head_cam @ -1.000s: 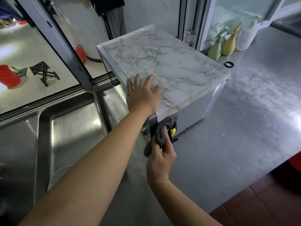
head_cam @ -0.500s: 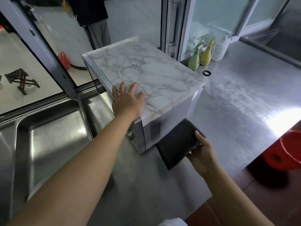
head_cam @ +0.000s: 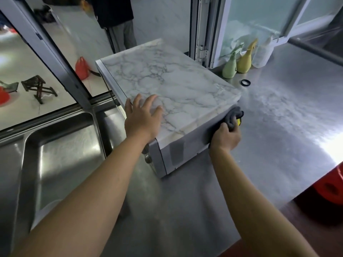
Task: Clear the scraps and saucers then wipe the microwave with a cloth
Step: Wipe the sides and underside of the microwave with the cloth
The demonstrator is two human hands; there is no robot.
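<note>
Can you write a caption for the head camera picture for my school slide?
Left hand steadies the marble-topped microwave while right hand rubs a dark cloth along its side.

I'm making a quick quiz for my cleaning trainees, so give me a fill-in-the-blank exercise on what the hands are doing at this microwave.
1. The left hand lies flat on the microwave's ____ top.
2. The right hand presses a dark ____ against the microwave's side.
3. Behind the microwave stand a green spray bottle and a ____ one.
4. Left of the microwave lies a steel ____.

Missing words: marble-patterned; cloth; yellow; sink
</note>
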